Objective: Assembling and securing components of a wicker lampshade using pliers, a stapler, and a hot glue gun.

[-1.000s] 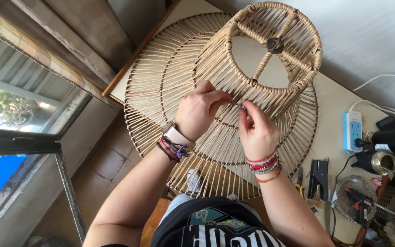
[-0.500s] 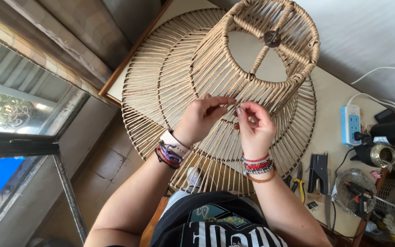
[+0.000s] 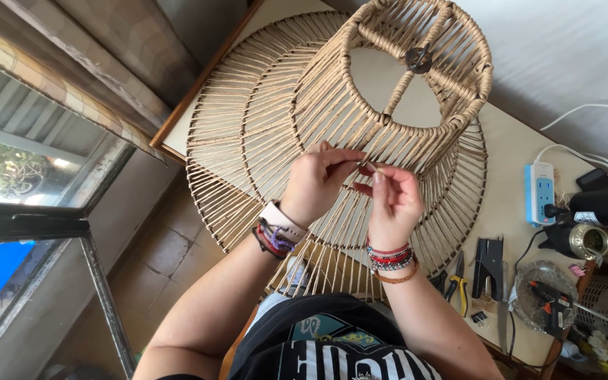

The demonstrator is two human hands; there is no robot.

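Observation:
A large lampshade frame (image 3: 297,105) wrapped in tan cord stands on a cream table (image 3: 515,232). It has a wide flared lower ring and a narrower drum top (image 3: 423,77). My left hand (image 3: 318,183) and my right hand (image 3: 392,200) meet at the frame's near side, below the drum's lower rim. Fingertips of both hands pinch a strand of the tan cord (image 3: 366,165) between them. Both wrists wear several bracelets.
On the table to the right lie a white power strip (image 3: 542,191), a black stapler (image 3: 488,266), yellow-handled pliers (image 3: 457,288) and a glue gun on a glass dish (image 3: 547,302). A window (image 3: 22,183) is at left, tiled floor below.
Both hands have drawn closer together at the frame's near side, and their fingertips now pinch the cord. The view has shifted slightly.

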